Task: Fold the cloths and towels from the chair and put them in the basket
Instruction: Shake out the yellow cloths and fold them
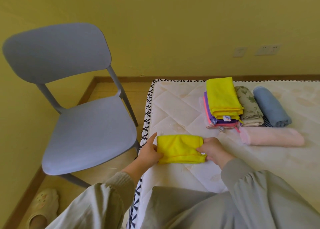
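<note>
A soft yellow cloth (180, 149), folded into a rectangle, lies near the edge of the quilted bed (173, 111). The left hand (149, 152) grips its left end, forefinger straight; the right hand (213, 150) pinches its right end. Farther back sit one stack (222, 99) of flat cloths and three towels: floral (247, 106), blue and rolled (270, 107), pink (273, 136).

Left sleeve (97, 199), right sleeve (259, 190): loose grey-beige fabric, gathered at wrists. Left cuff (119, 178) ribbed knit. Lap garment (181, 208) same plain colour.
</note>
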